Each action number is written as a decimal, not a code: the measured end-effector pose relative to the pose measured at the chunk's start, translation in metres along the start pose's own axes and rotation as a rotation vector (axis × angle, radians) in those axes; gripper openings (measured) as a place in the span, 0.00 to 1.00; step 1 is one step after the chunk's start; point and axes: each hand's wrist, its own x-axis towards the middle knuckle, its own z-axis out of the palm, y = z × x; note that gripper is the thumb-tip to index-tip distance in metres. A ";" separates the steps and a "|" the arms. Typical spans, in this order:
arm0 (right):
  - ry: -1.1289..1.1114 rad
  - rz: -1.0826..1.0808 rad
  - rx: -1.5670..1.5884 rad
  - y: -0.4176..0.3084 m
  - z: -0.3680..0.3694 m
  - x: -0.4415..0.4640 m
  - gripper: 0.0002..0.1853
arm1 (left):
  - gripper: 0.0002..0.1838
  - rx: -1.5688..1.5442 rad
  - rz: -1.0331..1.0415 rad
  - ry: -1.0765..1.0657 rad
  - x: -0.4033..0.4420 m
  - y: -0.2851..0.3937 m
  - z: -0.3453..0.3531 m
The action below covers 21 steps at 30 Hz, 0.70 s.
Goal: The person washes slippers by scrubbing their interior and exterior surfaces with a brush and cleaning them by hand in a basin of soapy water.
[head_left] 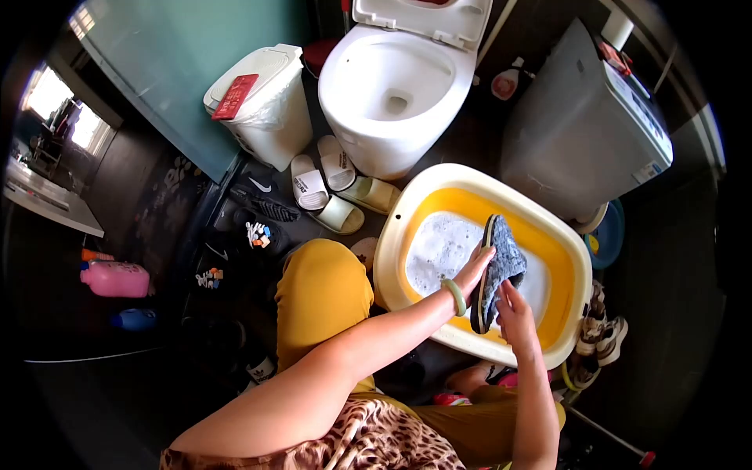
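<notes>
A fuzzy grey-blue slipper (505, 249) with a dark sole is held on its side over a yellow and white basin (560, 270). My left hand (471, 274), with a pale green bangle (453, 298) at the wrist, grips it along the sole. On the other side, my right hand (515, 315) has its fingers closed at the slipper's lower opening; the fingertips are partly hidden there. White suds (439, 249) float on the water below.
A white toilet (345, 86) with its lid up stands ahead, beside a white bin (274, 117). Several slides (337, 213) and dark shoes lie left of the basin. A grey washing machine (564, 117) is at right, with sneakers (611, 341) nearer. A pink bottle (116, 279) lies far left.
</notes>
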 end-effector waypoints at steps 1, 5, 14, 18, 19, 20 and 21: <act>0.043 -0.024 -0.123 0.011 -0.004 0.011 0.24 | 0.26 0.022 0.000 -0.002 -0.001 0.000 0.002; 0.247 -0.195 -0.493 0.061 -0.022 0.069 0.17 | 0.34 0.058 0.032 -0.122 -0.017 -0.003 0.021; 0.081 -0.055 -0.058 -0.004 0.011 -0.004 0.21 | 0.28 -0.027 -0.017 -0.011 0.009 0.004 -0.003; 0.042 -0.274 -0.274 0.033 0.011 -0.031 0.24 | 0.30 -0.061 -0.144 0.055 0.007 0.015 -0.015; 0.091 -0.323 -0.468 0.027 0.011 -0.033 0.21 | 0.31 -0.063 -0.141 0.041 0.006 0.015 -0.018; 0.113 -0.349 -0.599 0.022 0.008 -0.028 0.19 | 0.30 -0.049 -0.133 0.054 0.001 0.018 -0.018; 0.130 -0.381 -0.731 0.015 0.005 -0.019 0.18 | 0.29 -0.031 -0.117 0.066 -0.003 0.021 -0.017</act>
